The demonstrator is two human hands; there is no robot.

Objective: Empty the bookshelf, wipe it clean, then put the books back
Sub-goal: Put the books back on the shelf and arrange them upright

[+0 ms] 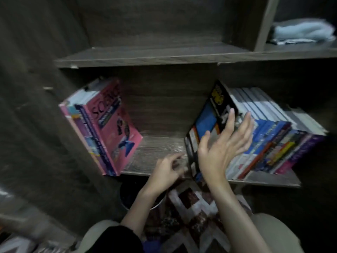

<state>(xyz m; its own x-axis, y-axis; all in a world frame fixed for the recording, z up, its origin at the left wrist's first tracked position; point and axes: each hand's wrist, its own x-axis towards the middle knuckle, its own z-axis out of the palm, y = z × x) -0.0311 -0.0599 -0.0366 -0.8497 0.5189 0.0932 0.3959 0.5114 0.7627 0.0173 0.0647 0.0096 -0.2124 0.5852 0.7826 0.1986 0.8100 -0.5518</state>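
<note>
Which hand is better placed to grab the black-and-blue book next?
Right. The right hand is open and already up against the black-and-blue book leaning on the right stack. The left hand sits lower, at the shelf edge, holding nothing.

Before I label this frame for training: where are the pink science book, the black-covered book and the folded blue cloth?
pink science book (116, 123), head view, front cover.
black-covered book (217, 99), head view, upper cover.
folded blue cloth (302, 31), head view, top fold.
</note>
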